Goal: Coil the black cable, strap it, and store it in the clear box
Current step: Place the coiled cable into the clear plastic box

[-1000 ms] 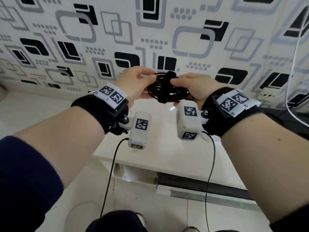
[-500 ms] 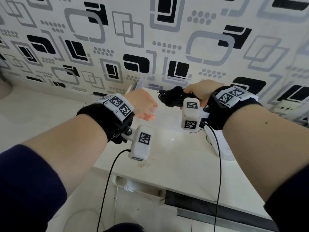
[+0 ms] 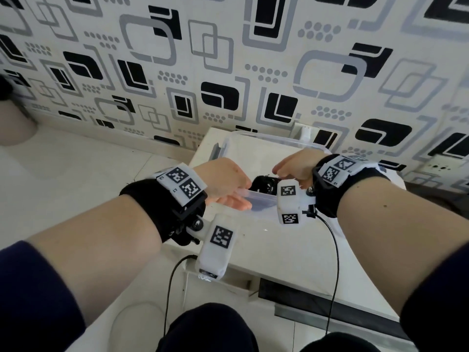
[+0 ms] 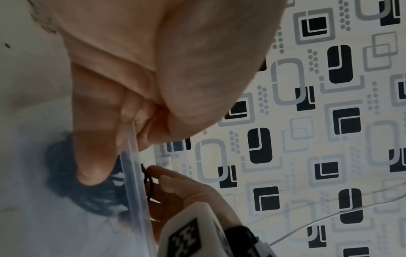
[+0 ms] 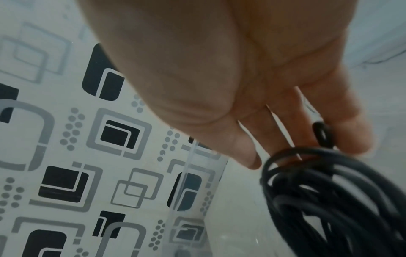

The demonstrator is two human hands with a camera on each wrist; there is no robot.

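The clear box [image 3: 276, 139] stands on the white table [image 3: 279, 252] by the wall. My left hand [image 3: 237, 199] pinches its near rim [image 4: 131, 153] between thumb and fingers. My right hand [image 3: 285, 171] reaches over the box from the right and holds the coiled black cable [image 3: 264, 185] just inside it. In the right wrist view the cable [image 5: 329, 194] hangs in several loops from my fingertips [image 5: 252, 156], with one small loop [image 5: 323, 133] caught between two fingers. In the left wrist view the coil [image 4: 87, 191] shows blurred through the box wall. The strap cannot be made out.
The patterned wall [image 3: 228, 59] rises right behind the box. A white block [image 3: 303, 130] sits at the table's back edge. The table's front edge carries a dark slot [image 3: 317, 301]. Thin black wrist-camera leads [image 3: 332, 270] hang over it toward my knees.
My left hand has let go of the coil and taken the box's near rim. My right hand has carried the coil forward and down into the box.
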